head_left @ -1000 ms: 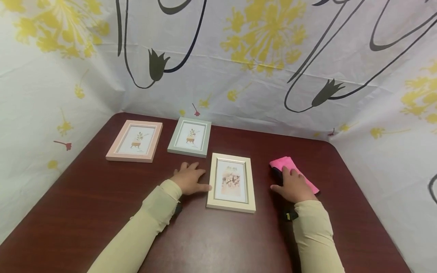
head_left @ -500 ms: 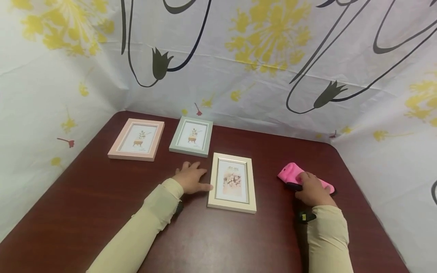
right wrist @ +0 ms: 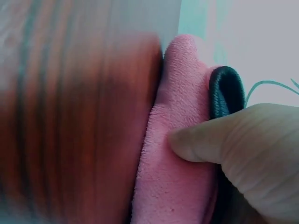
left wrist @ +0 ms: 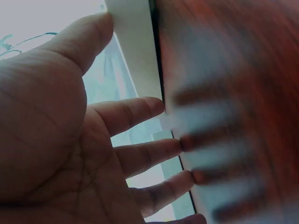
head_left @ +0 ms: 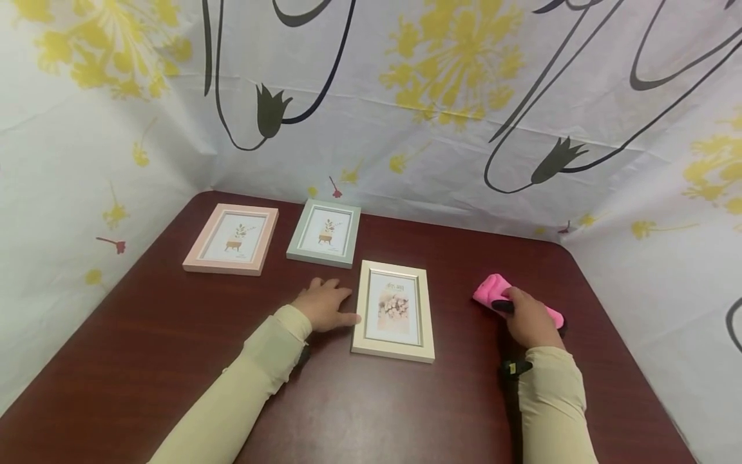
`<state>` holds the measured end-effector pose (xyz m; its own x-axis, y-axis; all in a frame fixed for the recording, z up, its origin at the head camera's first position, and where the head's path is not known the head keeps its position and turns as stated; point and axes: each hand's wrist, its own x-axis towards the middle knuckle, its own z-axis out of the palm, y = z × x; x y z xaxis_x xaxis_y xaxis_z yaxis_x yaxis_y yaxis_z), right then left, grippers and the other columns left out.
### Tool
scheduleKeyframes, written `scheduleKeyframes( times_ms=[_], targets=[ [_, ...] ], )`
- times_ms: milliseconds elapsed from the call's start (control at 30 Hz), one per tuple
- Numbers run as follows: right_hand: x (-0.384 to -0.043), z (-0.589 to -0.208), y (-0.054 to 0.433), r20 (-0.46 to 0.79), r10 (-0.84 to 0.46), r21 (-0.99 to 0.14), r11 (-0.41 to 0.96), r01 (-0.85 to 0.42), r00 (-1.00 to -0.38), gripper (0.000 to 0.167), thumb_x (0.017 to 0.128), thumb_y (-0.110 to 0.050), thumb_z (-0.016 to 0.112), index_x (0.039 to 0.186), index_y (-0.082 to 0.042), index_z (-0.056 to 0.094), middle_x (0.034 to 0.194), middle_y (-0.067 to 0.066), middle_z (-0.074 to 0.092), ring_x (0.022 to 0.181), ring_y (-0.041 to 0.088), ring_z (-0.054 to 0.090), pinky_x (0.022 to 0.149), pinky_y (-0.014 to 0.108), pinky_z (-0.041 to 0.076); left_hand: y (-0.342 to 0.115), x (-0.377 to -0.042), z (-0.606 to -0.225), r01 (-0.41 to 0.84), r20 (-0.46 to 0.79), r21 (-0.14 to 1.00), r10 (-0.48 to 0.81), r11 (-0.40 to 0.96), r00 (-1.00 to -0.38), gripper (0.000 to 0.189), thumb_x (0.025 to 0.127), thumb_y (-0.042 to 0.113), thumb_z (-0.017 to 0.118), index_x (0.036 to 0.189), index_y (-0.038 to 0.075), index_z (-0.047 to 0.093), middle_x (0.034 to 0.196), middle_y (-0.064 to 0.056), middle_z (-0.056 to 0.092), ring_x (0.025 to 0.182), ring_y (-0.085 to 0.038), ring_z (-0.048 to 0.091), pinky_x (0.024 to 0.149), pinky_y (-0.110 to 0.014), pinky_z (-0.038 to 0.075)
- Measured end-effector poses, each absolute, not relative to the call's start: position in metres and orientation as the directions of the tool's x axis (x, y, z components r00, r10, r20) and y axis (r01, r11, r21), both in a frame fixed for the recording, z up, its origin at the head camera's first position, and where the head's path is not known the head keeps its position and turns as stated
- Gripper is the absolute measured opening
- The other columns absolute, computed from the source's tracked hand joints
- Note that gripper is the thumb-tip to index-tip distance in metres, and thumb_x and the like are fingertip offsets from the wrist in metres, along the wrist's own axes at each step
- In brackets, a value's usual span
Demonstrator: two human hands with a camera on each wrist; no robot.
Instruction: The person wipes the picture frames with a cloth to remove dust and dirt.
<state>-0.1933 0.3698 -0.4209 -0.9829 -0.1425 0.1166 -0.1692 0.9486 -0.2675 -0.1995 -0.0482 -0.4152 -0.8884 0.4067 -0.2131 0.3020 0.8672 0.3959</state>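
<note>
My left hand (head_left: 321, 306) lies on the table with its fingers spread, its thumb at the left edge of a cream photo frame (head_left: 428, 309). In the left wrist view the fingers (left wrist: 145, 156) extend fairly straight, tips at the tabletop. To the right, my right hand (head_left: 532, 322) grips a folded pink cloth (head_left: 491, 289) with a dark edging. Up close, the right wrist view shows the thumb pressed on the fluffy cloth (right wrist: 173, 182), beside a dark looped edge (right wrist: 226, 91). The other right fingers are hidden there.
A pink photo frame (head_left: 193, 261) and a pale green photo frame (head_left: 294, 248) lie at the back left of the dark red wooden table (head_left: 371, 412). White patterned sheeting (head_left: 359, 96) walls in the back and sides.
My right hand has shifted rightward with the cloth, which changes from lying flatter under the hand to bunched in its grip. The left hand and the frames stay put.
</note>
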Motion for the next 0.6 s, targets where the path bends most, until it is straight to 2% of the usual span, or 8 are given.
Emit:
scheduleKeyframes(
  times_ms=[133, 233, 300, 367, 433, 500, 600],
  targets=[
    [-0.19, -0.414, 0.375, 0.104, -0.157, -0.276, 0.944, -0.18, -0.982, 0.024, 0.085, 0.007, 0.057, 0.108, 0.001, 0.062, 0.098, 0.026, 0.065, 0.089, 0.045, 0.062, 0.083, 0.061, 0.047, -0.047, -0.197, -0.413, 0.321, -0.236, 0.393, 0.432, 0.862, -0.871, 0.07, 0.092, 0.053, 0.064, 0.145, 0.009, 0.052, 0.151, -0.021, 0.04, 0.138, -0.047, 0.033, 0.105, -0.059, 0.036],
    [-0.187, -0.41, 0.376, 0.07, -0.199, -0.256, 0.944, -0.21, -0.977, 0.026, 0.084, 0.006, 0.06, 0.109, 0.001, 0.063, 0.099, 0.024, 0.063, 0.089, 0.044, 0.061, 0.082, 0.062, 0.046, -0.047, -0.195, -0.412, 0.315, -0.259, 0.407, 0.439, 0.857, -0.86, 0.07, 0.092, 0.053, 0.064, 0.145, 0.008, 0.052, 0.153, -0.021, 0.038, 0.14, -0.048, 0.029, 0.106, -0.059, 0.035],
    [-0.185, -0.409, 0.375, -0.003, -0.196, -0.248, 0.95, -0.189, -0.981, 0.034, 0.086, -0.001, 0.065, 0.119, 0.001, 0.059, 0.114, 0.029, 0.058, 0.103, 0.052, 0.056, 0.083, 0.07, 0.043, -0.048, -0.194, -0.412, 0.314, -0.269, 0.416, 0.445, 0.854, -0.854, 0.07, 0.092, 0.052, 0.064, 0.145, 0.008, 0.051, 0.154, -0.022, 0.036, 0.141, -0.049, 0.027, 0.107, -0.06, 0.034],
    [-0.185, -0.409, 0.374, -0.098, -0.181, -0.245, 0.957, -0.153, -0.979, 0.048, 0.087, -0.011, 0.07, 0.129, 0.001, 0.05, 0.13, 0.035, 0.047, 0.118, 0.059, 0.044, 0.085, 0.08, 0.034, -0.048, -0.193, -0.41, 0.314, -0.278, 0.423, 0.452, 0.85, -0.848, 0.071, 0.091, 0.052, 0.065, 0.145, 0.008, 0.051, 0.154, -0.022, 0.035, 0.141, -0.049, 0.026, 0.108, -0.06, 0.033],
    [-0.184, -0.408, 0.372, -0.168, -0.157, -0.25, 0.962, -0.112, -0.973, 0.059, 0.088, -0.021, 0.072, 0.135, 0.0, 0.044, 0.138, 0.039, 0.037, 0.125, 0.065, 0.032, 0.085, 0.084, 0.028, -0.049, -0.193, -0.409, 0.319, -0.286, 0.428, 0.461, 0.846, -0.84, 0.073, 0.089, 0.052, 0.068, 0.145, 0.008, 0.051, 0.155, -0.022, 0.034, 0.141, -0.05, 0.025, 0.108, -0.061, 0.032],
    [-0.183, -0.405, 0.371, -0.186, -0.155, -0.272, 0.957, -0.101, -0.97, 0.064, 0.089, -0.028, 0.071, 0.138, 0.002, 0.043, 0.141, 0.04, 0.034, 0.128, 0.066, 0.027, 0.089, 0.083, 0.026, -0.049, -0.192, -0.407, 0.322, -0.297, 0.434, 0.471, 0.841, -0.831, 0.076, 0.087, 0.052, 0.071, 0.146, 0.009, 0.051, 0.155, -0.023, 0.033, 0.142, -0.051, 0.023, 0.108, -0.062, 0.031],
    [-0.182, -0.397, 0.369, -0.131, -0.159, -0.316, 0.942, -0.11, -0.979, 0.067, 0.092, -0.036, 0.068, 0.138, 0.006, 0.045, 0.14, 0.039, 0.038, 0.129, 0.061, 0.031, 0.096, 0.077, 0.029, -0.048, -0.19, -0.406, 0.328, -0.309, 0.44, 0.484, 0.836, -0.818, 0.08, 0.083, 0.052, 0.075, 0.147, 0.011, 0.05, 0.156, -0.023, 0.031, 0.142, -0.051, 0.022, 0.108, -0.063, 0.03]
  ],
)
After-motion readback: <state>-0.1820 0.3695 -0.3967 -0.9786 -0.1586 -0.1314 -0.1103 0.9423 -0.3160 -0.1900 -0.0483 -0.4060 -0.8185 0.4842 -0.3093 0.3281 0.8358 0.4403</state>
